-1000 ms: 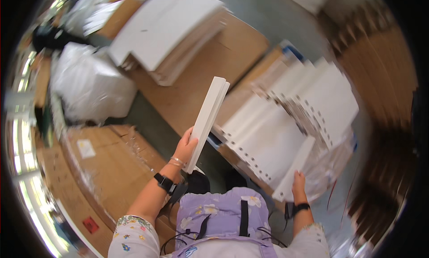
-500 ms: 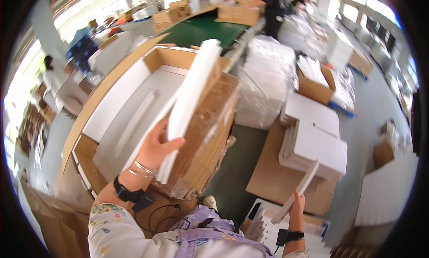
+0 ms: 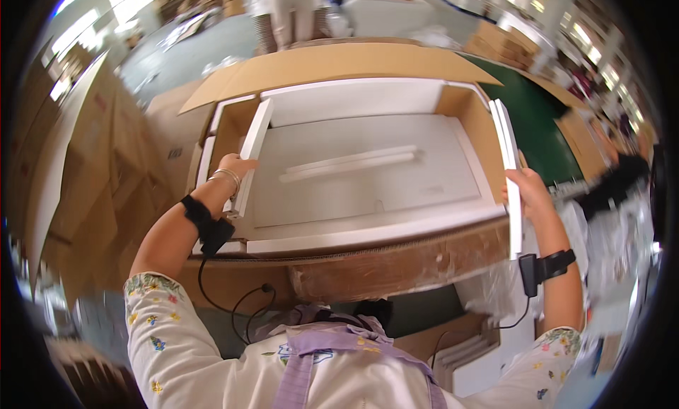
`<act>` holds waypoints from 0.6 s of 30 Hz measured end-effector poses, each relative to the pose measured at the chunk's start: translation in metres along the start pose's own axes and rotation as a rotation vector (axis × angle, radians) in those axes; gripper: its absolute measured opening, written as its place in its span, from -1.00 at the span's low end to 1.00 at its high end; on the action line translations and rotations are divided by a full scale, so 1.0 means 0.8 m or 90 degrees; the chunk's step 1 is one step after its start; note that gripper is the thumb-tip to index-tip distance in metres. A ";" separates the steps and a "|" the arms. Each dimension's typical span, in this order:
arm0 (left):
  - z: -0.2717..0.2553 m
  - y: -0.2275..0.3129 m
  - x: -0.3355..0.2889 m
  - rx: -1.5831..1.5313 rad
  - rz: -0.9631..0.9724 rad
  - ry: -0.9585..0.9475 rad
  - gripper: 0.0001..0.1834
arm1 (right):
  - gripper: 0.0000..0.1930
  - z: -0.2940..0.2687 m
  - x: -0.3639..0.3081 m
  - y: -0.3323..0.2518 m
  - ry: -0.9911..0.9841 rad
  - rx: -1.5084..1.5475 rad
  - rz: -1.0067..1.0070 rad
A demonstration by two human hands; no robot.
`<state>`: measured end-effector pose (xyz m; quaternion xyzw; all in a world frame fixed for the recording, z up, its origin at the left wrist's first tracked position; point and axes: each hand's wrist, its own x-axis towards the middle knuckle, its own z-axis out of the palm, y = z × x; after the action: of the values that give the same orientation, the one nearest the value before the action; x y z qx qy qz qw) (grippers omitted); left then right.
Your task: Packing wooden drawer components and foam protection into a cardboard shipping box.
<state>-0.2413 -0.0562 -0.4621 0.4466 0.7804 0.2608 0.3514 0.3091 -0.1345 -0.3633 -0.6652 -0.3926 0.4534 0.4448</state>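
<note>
A large open cardboard box (image 3: 467,248) stands in front of me, lined with white strips along its sides. On the white panel (image 3: 339,193) inside lies a loose white strip (image 3: 350,161), slightly slanted. My left hand (image 3: 239,167) is closed round a long white strip (image 3: 257,131) at the box's left end, partly over the inside. At the right end my right hand (image 3: 529,189) grips another long white strip (image 3: 503,133), which looks grooved along its length and stands close to the box's outer edge. The fingers of both hands are partly hidden behind the strips.
Tall brown cardboard sheets (image 3: 78,182) stand at the left. A green work surface (image 3: 527,119) with cardboard boxes (image 3: 506,44) lies beyond the right end. A person (image 3: 286,13) stands past the far flap (image 3: 339,62). Plastic-wrapped stacks (image 3: 605,232) are at the right.
My view has swung left to face the box. My left hand has brought its white strip to the box's left end; my right hand has carried its strip from the white stacks to the right end.
</note>
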 end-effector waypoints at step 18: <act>0.061 -0.112 0.109 0.662 -0.279 0.100 -0.60 | -0.78 0.014 0.367 0.175 0.106 -0.982 0.025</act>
<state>-0.2803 -0.0163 -0.5846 0.3679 0.9043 -0.2044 0.0720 0.3978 0.0982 -0.5725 -0.8253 -0.5508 0.0082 -0.1239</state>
